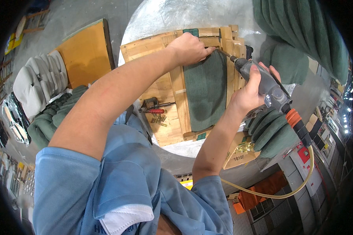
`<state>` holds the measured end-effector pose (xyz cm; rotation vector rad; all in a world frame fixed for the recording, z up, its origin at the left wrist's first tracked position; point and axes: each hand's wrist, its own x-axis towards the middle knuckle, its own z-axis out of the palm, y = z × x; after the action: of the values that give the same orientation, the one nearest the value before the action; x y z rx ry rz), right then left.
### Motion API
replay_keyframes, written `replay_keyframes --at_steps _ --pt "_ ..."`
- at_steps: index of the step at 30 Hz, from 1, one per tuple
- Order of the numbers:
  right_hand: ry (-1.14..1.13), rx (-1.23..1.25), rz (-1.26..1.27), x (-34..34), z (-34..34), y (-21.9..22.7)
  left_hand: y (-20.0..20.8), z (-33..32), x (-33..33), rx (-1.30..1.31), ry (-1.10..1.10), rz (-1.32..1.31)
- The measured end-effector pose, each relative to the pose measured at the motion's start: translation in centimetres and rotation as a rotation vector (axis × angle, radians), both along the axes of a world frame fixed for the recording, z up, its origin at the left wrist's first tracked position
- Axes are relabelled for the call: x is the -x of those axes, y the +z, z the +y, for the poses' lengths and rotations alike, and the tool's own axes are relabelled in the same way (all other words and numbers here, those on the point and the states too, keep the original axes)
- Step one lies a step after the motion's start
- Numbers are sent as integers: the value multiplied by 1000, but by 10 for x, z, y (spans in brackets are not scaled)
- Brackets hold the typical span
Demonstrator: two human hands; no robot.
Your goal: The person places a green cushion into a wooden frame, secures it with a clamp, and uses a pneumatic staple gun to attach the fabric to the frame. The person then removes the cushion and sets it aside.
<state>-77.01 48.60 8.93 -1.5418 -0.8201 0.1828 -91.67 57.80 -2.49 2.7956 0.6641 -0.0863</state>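
My right hand [248, 89] is wrapped round a dark grey air screwdriver [250, 69] with an orange collar and a yellowish hose. Its long bit points left at the upper edge of a green upholstered pad [205, 92]. The pad sits between wooden bars of a frame [179, 92]. My left hand [187, 49] rests at the pad's upper edge, fingers curled, with a fingertip beside the bit's tip. What it pinches, if anything, is hidden. Below my left forearm lie a red-handled tool [156, 111], a dark metal tool and several small brass-coloured pieces [159, 120] on a wooden panel.
The frame lies on a round, silvery table [153, 19]. Stacked green cushions [272, 131] and a cardboard box [241, 152] with shiny gold pieces stand at the right. More green padded parts [302, 35] are at the upper right. White cushions [39, 82] and a tan board [84, 53] stand left.
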Motion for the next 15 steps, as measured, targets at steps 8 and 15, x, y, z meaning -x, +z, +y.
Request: replay_keyframes --at_steps 8,15 --pt "-5 -4 -30 2 4 0 -1 0 0 -6 15 -36" --pt "106 51 -51 3 16 -1 -3 -1 -1 -45 9 -38"
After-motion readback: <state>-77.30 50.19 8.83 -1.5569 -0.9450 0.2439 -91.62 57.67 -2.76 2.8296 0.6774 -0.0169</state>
